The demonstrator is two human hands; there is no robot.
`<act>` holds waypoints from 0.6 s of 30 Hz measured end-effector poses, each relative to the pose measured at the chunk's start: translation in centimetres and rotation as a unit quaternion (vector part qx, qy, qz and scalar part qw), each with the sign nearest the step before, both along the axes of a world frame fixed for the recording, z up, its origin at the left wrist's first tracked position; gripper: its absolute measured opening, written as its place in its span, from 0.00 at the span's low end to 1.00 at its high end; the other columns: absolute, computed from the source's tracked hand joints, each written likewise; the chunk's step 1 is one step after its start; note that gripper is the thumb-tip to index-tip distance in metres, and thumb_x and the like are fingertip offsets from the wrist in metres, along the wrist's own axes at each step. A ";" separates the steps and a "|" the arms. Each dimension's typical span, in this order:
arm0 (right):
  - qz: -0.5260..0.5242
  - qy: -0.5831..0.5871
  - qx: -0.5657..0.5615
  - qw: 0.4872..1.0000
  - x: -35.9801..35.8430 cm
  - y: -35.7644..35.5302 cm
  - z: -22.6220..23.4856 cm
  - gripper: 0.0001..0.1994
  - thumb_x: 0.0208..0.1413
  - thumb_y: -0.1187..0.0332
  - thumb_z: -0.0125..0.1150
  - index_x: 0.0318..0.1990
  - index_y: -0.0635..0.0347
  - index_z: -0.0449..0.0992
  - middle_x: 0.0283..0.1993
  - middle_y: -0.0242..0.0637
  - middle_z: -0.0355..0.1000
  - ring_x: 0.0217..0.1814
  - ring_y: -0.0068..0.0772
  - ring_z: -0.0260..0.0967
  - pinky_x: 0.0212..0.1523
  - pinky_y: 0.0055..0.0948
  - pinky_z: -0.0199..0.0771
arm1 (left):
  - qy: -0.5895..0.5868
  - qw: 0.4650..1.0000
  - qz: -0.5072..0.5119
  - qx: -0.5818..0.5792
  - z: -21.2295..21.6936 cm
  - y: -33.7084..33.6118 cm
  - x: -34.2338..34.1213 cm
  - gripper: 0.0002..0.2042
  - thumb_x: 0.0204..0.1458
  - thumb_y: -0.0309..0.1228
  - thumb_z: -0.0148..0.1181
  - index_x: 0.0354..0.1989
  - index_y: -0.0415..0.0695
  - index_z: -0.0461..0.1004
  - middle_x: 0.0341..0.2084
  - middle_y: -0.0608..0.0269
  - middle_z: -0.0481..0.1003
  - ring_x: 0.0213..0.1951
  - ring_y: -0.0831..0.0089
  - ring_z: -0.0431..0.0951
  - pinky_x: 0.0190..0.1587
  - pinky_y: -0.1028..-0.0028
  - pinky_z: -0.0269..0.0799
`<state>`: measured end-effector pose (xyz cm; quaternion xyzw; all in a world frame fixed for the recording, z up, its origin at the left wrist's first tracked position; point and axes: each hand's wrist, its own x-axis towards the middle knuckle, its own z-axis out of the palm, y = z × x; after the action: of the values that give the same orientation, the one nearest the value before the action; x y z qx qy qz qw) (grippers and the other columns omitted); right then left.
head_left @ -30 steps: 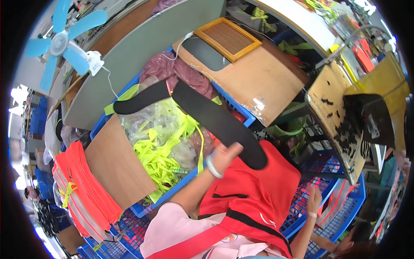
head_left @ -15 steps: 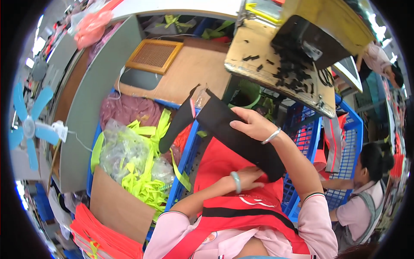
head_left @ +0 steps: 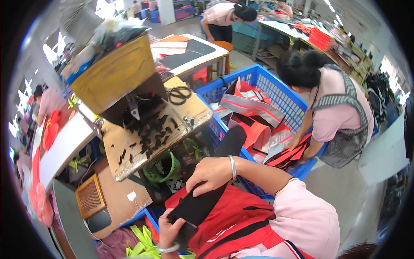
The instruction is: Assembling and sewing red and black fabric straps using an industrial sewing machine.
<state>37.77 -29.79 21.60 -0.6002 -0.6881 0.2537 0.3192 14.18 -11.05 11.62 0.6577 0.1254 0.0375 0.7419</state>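
Observation:
A long black fabric strip (head_left: 202,205) lies slantwise above my red apron (head_left: 230,211), its far rounded end rising beside the blue basket. My left hand (head_left: 169,229) pinches the strip's near end, thumb on top. Higher up, my right hand (head_left: 211,175) is closed over the strip's middle, fingers bent around its edge. Beyond my hands stands the worn wooden machine table (head_left: 113,157), strewn with small black scraps (head_left: 144,134). The fingers under the fabric are partly hidden.
A blue plastic basket (head_left: 276,73) holds red and grey reflective pieces (head_left: 252,108); a co-worker (head_left: 332,99) reaches into it at right. A green bin (head_left: 161,168) stands under the machine table. Yellow-green strips (head_left: 144,241) lie at lower left. Scissors (head_left: 179,94) rest on the table's far corner.
My view has swung to the right, bringing the basket and co-worker toward the middle. My left hand has gone from my lap to the strip's near end; the right hand now grips its middle.

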 end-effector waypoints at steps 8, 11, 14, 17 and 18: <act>-0.241 -0.009 0.097 0.966 1.1 -0.4 -2.6 0.14 0.60 0.55 0.55 0.40 0.56 0.76 0.32 0.45 0.76 0.37 0.50 0.75 0.38 0.46 0.73 | -0.120 0.992 0.031 0.005 3.3 -0.8 7.2 0.15 0.59 0.27 0.55 0.54 0.39 0.66 0.39 0.60 0.75 0.39 0.73 0.75 0.46 0.73 0.71; -0.238 -0.027 0.109 0.965 2.7 0.9 -2.4 0.13 0.59 0.55 0.55 0.39 0.54 0.77 0.31 0.43 0.76 0.36 0.49 0.74 0.36 0.44 0.72 | -0.152 0.988 0.023 -0.027 3.9 0.5 9.6 0.14 0.65 0.34 0.48 0.53 0.38 0.66 0.38 0.57 0.76 0.36 0.71 0.77 0.43 0.71 0.74; -0.207 -0.107 0.109 0.966 3.7 2.1 -1.4 0.11 0.59 0.56 0.57 0.37 0.53 0.75 0.30 0.36 0.75 0.35 0.44 0.74 0.31 0.39 0.71 | -0.089 0.993 0.083 -0.013 4.0 1.8 11.5 0.08 0.65 0.31 0.50 0.44 0.39 0.70 0.28 0.60 0.76 0.26 0.76 0.76 0.31 0.78 0.74; -0.212 -0.123 0.119 0.962 4.6 3.0 -1.4 0.11 0.59 0.55 0.58 0.36 0.52 0.75 0.29 0.36 0.74 0.34 0.44 0.74 0.30 0.40 0.70 | -0.067 0.994 0.091 -0.006 4.3 2.7 12.7 0.06 0.64 0.31 0.52 0.41 0.41 0.70 0.22 0.63 0.73 0.19 0.78 0.72 0.22 0.82 0.69; -0.210 -0.123 0.111 0.963 4.9 3.1 -1.5 0.11 0.59 0.55 0.58 0.36 0.52 0.75 0.30 0.36 0.75 0.34 0.44 0.74 0.30 0.41 0.70 | -0.066 0.994 0.088 -0.006 4.2 2.9 13.0 0.06 0.64 0.31 0.52 0.41 0.41 0.70 0.22 0.63 0.73 0.19 0.78 0.72 0.22 0.82 0.69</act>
<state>42.65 -26.66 20.14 -0.7186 -0.6044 0.0269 0.3430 27.20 -8.14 15.81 0.6356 0.1334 0.1451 0.7464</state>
